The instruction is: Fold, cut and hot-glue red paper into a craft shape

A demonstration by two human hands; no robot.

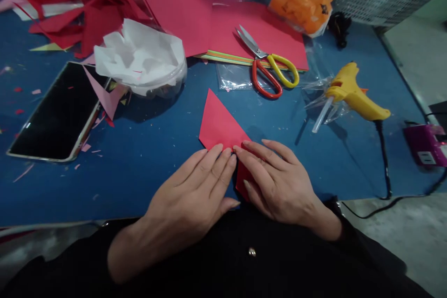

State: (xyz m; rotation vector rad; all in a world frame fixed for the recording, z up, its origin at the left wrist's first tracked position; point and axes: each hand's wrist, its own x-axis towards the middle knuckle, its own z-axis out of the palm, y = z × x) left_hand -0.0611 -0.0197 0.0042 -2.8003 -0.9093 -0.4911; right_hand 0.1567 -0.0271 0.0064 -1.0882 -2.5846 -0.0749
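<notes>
A folded piece of red paper (221, 123) lies on the blue table near its front edge, one pointed corner facing away from me. My left hand (195, 191) is flat, its outstretched fingertips pressing on the paper's near edge. From the other side my right hand (279, 179) rests over the paper with fingers spread. Its index fingertip meets the left fingertips at the middle. Another red part of the paper shows under the right thumb; the rest is hidden beneath both hands.
Scissors (258, 51) lie on stacked coloured paper (188, 18) behind the hands. At right are a yellow glue gun (349, 93) with its cord and a purple box with a socket (424, 145). A phone (56, 111), paper scraps and a white-lined plastic bowl (139, 58) occupy the left.
</notes>
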